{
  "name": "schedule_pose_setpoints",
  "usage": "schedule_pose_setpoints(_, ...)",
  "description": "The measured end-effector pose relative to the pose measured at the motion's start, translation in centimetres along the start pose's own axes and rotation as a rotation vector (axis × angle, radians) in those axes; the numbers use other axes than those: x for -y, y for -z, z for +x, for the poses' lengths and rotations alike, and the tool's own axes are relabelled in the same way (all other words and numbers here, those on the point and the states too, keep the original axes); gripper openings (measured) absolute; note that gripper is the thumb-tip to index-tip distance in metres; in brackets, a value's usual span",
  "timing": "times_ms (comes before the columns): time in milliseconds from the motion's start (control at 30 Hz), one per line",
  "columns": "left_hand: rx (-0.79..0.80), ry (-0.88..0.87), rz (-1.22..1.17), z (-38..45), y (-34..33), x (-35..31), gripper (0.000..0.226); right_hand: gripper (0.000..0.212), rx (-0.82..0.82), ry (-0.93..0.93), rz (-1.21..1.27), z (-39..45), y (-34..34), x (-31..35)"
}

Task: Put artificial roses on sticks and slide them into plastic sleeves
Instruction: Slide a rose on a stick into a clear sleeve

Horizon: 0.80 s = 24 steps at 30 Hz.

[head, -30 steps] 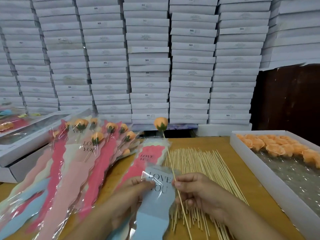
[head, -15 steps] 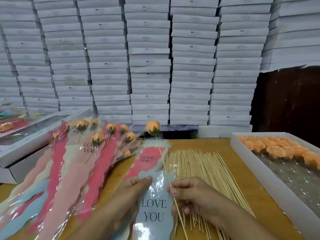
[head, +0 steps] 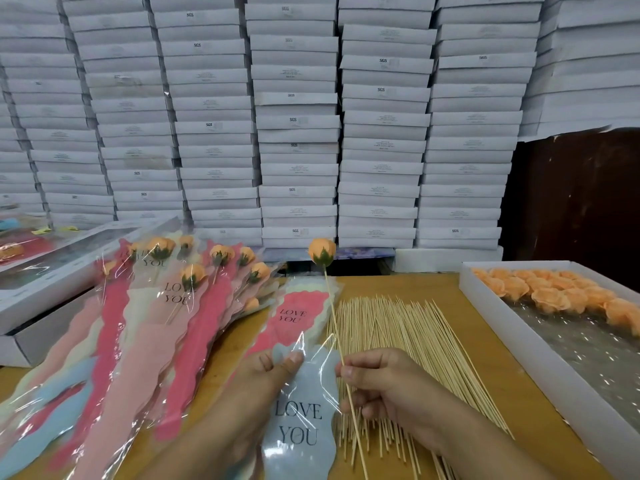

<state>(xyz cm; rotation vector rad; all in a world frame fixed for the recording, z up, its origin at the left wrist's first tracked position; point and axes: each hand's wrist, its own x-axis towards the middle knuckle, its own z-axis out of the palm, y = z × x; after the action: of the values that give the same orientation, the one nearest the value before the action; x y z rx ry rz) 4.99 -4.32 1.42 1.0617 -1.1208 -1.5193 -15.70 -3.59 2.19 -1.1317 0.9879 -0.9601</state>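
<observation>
My right hand (head: pixel 384 386) pinches a thin wooden stick (head: pixel 334 327) that carries an orange artificial rose (head: pixel 322 251) on its far tip, the stick leaning away from me. My left hand (head: pixel 263 379) holds the top edge of a light blue plastic sleeve (head: pixel 301 420) printed "LOVE YOU", thumb on its clear film. The stick runs just right of the sleeve's mouth. A pink sleeve (head: pixel 294 320) lies under and beyond the blue one.
A loose pile of bare sticks (head: pixel 408 344) covers the table middle. A white tray (head: pixel 540 351) of orange rose heads (head: pixel 561 296) stands on the right. Finished sleeved roses (head: pixel 166 306) fan out at left over white boxes (head: pixel 45 292). Stacked white boxes (head: pixel 298 133) wall the back.
The blue sleeve slid toward me under my left hand, showing its whole "LOVE YOU" print. My right hand shifted the stick, and the rose swung slightly left then back upright.
</observation>
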Motion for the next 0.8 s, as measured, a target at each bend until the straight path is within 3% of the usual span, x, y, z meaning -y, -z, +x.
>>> schedule_pose_setpoints(167, -0.016, -0.016, 0.013, -0.1, 0.0, -0.1, 0.024, 0.024, -0.012, 0.007, 0.022, -0.1, 0.1, 0.3)
schedule_pose_setpoints(367, 0.051, 0.000, 0.036, -0.4, 0.0, -0.4, 0.048, 0.026, 0.001, 0.017, 0.004, -0.2, 0.0, 0.5)
schedule_pose_setpoints(533, 0.052, 0.003, 0.050, -0.8, -0.3, -0.8, 0.043, 0.025, -0.058, 0.052, 0.013, -0.4, 0.8, 1.5)
schedule_pose_setpoints(800, 0.036, -0.005, 0.079, -1.0, -0.7, -0.7, 0.033, 0.014, -0.328, 0.413, 0.110, -0.4, 1.7, 8.5)
